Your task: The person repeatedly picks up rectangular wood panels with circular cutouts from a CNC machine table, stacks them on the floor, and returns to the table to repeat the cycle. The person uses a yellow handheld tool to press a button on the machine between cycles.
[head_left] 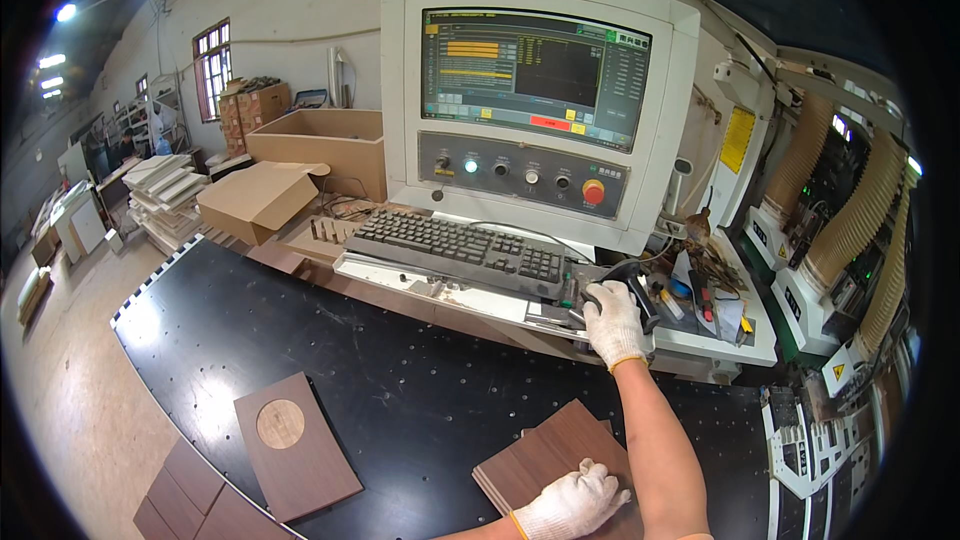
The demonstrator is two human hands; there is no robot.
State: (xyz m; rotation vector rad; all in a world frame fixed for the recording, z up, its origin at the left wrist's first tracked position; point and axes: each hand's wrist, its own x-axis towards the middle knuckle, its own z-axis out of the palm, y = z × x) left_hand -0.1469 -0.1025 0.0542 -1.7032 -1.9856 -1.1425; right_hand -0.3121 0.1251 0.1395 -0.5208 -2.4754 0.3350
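My right hand [612, 322], in a white knit glove with a yellow cuff, reaches to the right end of the keyboard shelf. Its fingers are curled beside a black handheld device [642, 300]; what lies under them is hidden. Low in the view, my left hand [575, 501], gloved the same way, rests with bent fingers on a small stack of brown wood-grain boards [540, 447]. Nothing shows in it. To the left, another brown board [305, 460] with a lighter round area [281, 424] lies on the black machine table [400, 400].
A control cabinet [540, 0] with a lit screen stands behind the black keyboard [460, 250]. Loose tools and a blue tape roll [680, 287] clutter the right shelf. Ribbed hoses [850, 200] hang at far right. Cartons [260, 195] and stacked panels [165, 195] stand left.
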